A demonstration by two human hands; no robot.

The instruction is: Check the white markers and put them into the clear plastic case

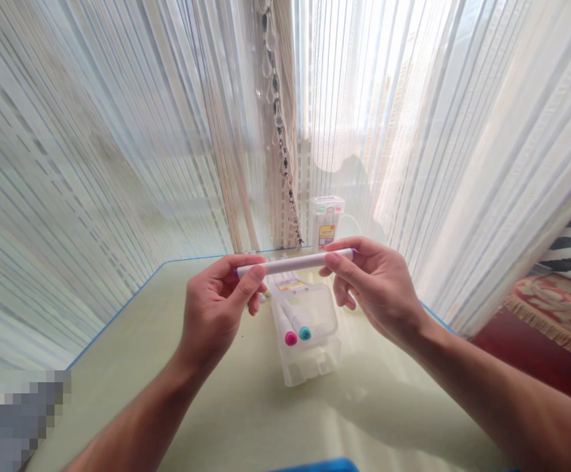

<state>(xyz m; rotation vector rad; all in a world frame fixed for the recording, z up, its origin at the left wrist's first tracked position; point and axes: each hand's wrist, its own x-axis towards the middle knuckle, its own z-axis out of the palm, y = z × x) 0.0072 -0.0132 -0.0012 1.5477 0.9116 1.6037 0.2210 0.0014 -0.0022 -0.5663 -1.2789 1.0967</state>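
Note:
Between my two hands a white marker [295, 263] with purple ends is held nearly level above the table. My left hand [221, 295] pinches its left end between thumb and fingers. The right end is gripped by my right hand [374, 278] in the same way. Below the marker lies an opened clear plastic case [322, 305] with a label partly hidden behind the marker. A marker with a pink end [290, 338] and one with a teal end [305, 333] rest side by side in it.
A second clear case [328, 219] with markers stands upright at the back of the pale green table [216, 400]. String curtains [118, 144] and a beaded strand [278, 118] hang behind. Something blue [319, 465] shows at the near edge. Patterned fabric [560, 308] is at the right.

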